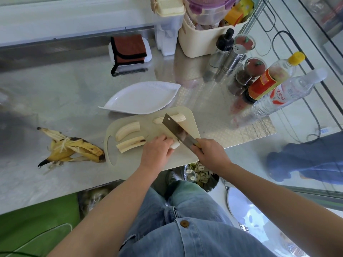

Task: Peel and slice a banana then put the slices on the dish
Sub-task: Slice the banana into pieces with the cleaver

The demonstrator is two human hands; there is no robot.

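Here we pin a short banana piece (pixel 176 145) to the middle of the board (pixel 154 127) under the curled fingers of our left hand (pixel 157 151), so it cannot roll. Our right hand (pixel 207 153), wrapped round the handle, slants the knife (pixel 178 132) just beside those fingertips. Two long halves (pixel 128 131) wait on the board's left side and another piece (pixel 178 117) at its far edge. The empty dish (pixel 141 97) touches that far edge, an open path for slices, and the peel (pixel 74 147) lies just off the board's left.
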